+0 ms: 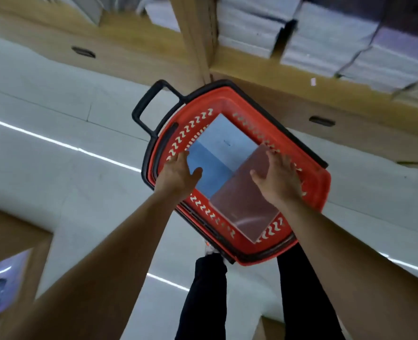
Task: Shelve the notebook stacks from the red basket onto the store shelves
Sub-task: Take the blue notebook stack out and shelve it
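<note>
Picking-up stage, I'd say. Both hands reach into the red basket (311, 190) on the floor. The left hand (178, 173) is spread open over the blue notebooks (217, 165), and the right hand (279, 177) is open at the brown stack's (242, 207) edge. Neither grips yet. Next, fingers must slip between stack and basket wall. The shelves (264, 77) just behind already hold white stacks (325, 45).

No text is legible on the notebook stacks (227, 141) or red basket (313, 190).

Pale tiled floor (55, 180), black trousers (203, 303), shoe (210, 249)
</note>
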`<state>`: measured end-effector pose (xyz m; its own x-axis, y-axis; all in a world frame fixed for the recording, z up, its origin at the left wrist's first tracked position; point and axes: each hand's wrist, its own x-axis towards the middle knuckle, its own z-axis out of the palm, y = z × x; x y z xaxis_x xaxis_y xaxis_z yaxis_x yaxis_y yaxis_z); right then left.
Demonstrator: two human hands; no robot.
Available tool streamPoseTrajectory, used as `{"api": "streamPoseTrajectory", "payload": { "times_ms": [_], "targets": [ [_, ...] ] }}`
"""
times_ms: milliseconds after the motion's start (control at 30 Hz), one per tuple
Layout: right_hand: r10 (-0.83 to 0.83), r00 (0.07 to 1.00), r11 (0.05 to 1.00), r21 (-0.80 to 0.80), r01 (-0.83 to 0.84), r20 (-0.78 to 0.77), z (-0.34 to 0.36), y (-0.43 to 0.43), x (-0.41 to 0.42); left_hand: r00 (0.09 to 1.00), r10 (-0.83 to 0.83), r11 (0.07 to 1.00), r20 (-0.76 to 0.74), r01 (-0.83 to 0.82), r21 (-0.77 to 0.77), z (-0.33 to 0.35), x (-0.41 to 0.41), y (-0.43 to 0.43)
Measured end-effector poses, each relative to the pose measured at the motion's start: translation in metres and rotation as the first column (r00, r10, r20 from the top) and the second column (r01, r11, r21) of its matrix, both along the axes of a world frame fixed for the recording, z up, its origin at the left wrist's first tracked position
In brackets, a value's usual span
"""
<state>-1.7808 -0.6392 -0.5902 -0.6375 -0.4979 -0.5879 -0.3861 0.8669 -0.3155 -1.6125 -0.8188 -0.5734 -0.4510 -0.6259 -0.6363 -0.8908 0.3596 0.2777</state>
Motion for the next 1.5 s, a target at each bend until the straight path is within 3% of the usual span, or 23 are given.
{"api": "streamPoseTrajectory", "payload": {
  "times_ms": [167,267,367,567,800,1067,1500],
  "targets": [
    [0.135,0.986,0.991,0.03,-0.133,-0.097,-0.09,-0.005,0.007,1.0,-0.021,1.0,0.019,0.021,-0.006,-0.083,-0.012,-0.009],
    [0.122,0.985,0.992,0.004,-0.123,-0.123,-0.13,0.0,0.016,0.999,0.043,0.999,0.022,-0.043,0.007,-0.125,-0.022,-0.018],
    [0.097,0.977,0.988,-0.097,-0.117,-0.191,-0.156,0.014,0.026,0.996,0.062,0.998,0.06,-0.061,-0.018,-0.16,-0.031,-0.028],
    [0.099,0.945,0.985,-0.101,-0.137,-0.312,-0.175,0.018,0.031,0.989,0.15,0.987,0.016,-0.151,0.054,-0.197,-0.041,-0.041],
    [0.121,0.942,0.985,-0.082,-0.154,-0.314,-0.178,0.017,0.03,0.987,0.161,0.982,0.028,-0.163,0.1,-0.202,-0.044,-0.046],
    [0.139,0.929,0.984,-0.06,-0.17,-0.344,-0.179,0.016,0.03,0.996,0.086,0.996,0.004,-0.086,0.002,-0.186,-0.033,-0.039],
    [0.163,0.926,0.984,-0.014,-0.178,-0.339,-0.181,0.015,0.029,0.988,0.056,0.921,-0.144,0.005,0.391,-0.156,-0.026,-0.061]
  ]
}}
